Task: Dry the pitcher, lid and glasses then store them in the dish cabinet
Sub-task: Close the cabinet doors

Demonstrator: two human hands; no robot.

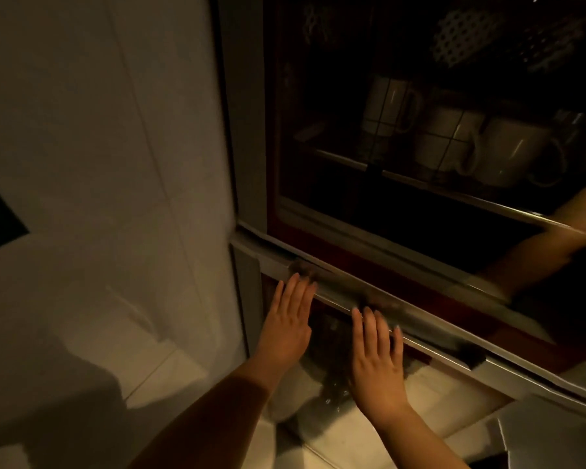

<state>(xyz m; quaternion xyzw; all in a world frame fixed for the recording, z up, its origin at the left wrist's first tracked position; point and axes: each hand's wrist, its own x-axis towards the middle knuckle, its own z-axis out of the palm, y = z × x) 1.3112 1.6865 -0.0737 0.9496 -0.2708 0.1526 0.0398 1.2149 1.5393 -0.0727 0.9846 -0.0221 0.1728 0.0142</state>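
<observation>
Right, only 1 view to call, the head camera, looking down a dim kitchen corner at the tall glass-fronted dish cabinet with pale metal frame (247, 157). Both hands are up against its lower glass door (332, 336): the left hand (286, 324) lies flat, fingers straight and together, its tips at the door's top rail (420, 336), and the right hand (378, 358) just beside it to the right does the same. They sit apart from each other, neither gripping anything; palms on glass, nothing held.

Where's the task's ware? Behind that lower pane, between and below the hands, there's a glinting clear shape (329, 394) that could be glassware, but it's too dim and reflective to say if it's the pitcher or a glass. No lid visible, no drying cloth either.

My read: empty hands on the door suggest the storing end of the job, with the door being slid or pushed, though I can't tell which way. How many pieces are left outside, I can't tell.

Around it: the upper compartment far right holds a row of white ceramic mugs (508, 154) on a wire rack, perforated ware above them. A plain pale wall (99, 147) fills the left, pale floor tiles below. Reflections of an arm on the right-hand glass muddle the view.
</observation>
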